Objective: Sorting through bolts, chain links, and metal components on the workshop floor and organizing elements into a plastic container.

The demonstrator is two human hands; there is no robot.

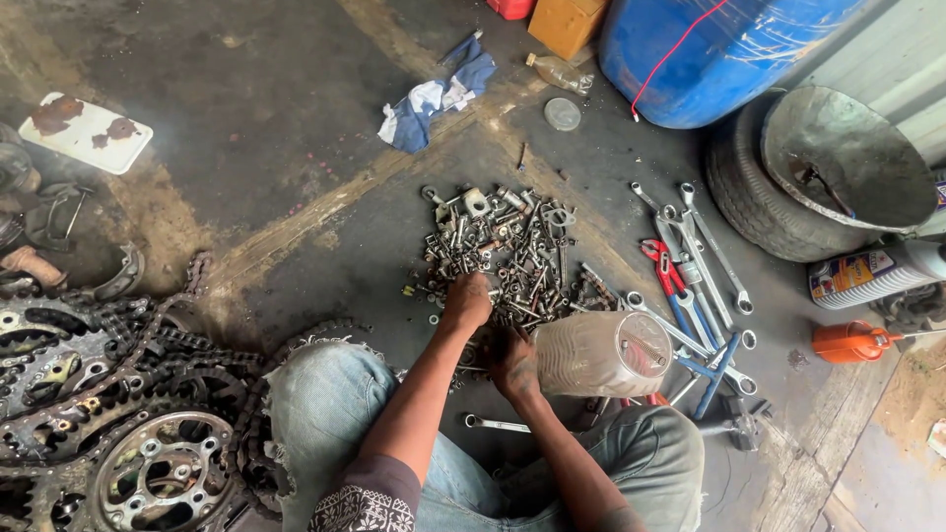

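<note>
So the person is sitting on the workshop floor (296, 167) with a big heap of bolts and nuts (507, 251) spread in front of their knees. The left hand (467, 300) is reaching into the near edge of that heap, fingers curled down into the hardware (can't tell if it's actually pinching a piece or just raking, the fingertips are buried). The right hand (514, 363) is sitting just on the near side of the heap, right up against the base of a clear plastic jar (603, 353) that's lying on its side with its mouth pointing away from the heap; whether the hand is gripping the jar or just steadying it, I can't tell.

What I'd be worrying about:

- The jar is tipped over and round, so if that hand is only resting on it, it's probably rolling off toward the spanners (695, 266) lying on the far side from the heap.
- Anything already inside could be spilling back out through that sideways mouth.
- The heap is loose, so raking fingers are likely flicking small nuts off across the dark, greasy floor where they're hard to spot.
- Greasy hardware is slippery, so a pinched piece could be dropping short of the jar.
- Sharp threads and bare fingers, 1 careless grab and that's a cut.
</note>
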